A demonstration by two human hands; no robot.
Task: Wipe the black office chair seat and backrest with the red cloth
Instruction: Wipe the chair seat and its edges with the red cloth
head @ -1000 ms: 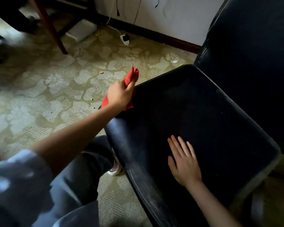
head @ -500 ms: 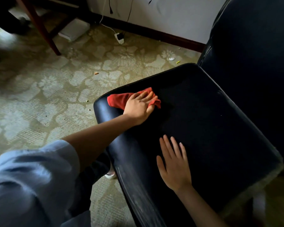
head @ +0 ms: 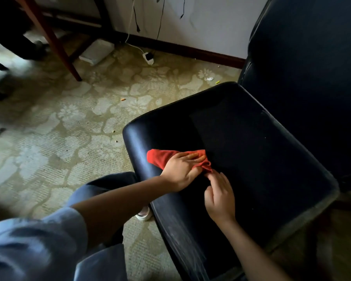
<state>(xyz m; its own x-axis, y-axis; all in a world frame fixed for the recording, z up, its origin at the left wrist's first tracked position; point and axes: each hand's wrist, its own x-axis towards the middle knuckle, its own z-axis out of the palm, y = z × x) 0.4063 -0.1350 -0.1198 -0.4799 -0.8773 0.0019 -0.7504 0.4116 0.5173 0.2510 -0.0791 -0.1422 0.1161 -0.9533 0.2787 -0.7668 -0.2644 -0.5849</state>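
Left hand (head: 179, 171) presses flat on my red cloth (head: 160, 157) at the seat (head: 251, 159) front; right hand (head: 220, 196) pinches its corner. By my judgement, dust streaks (head: 182, 240) and backrest (head: 312, 78) remain.

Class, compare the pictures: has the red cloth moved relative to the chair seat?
Yes. The red cloth was in the air off the seat, by its rounded corner. It now lies on the seat under the left hand, nearer the person.

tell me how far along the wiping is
Done: nothing clearly; the seat shows dusty streaks at its front. In hand: the left hand presses the cloth on the seat, the right hand has fingers at its corner. Left: most of the seat, the whole backrest.
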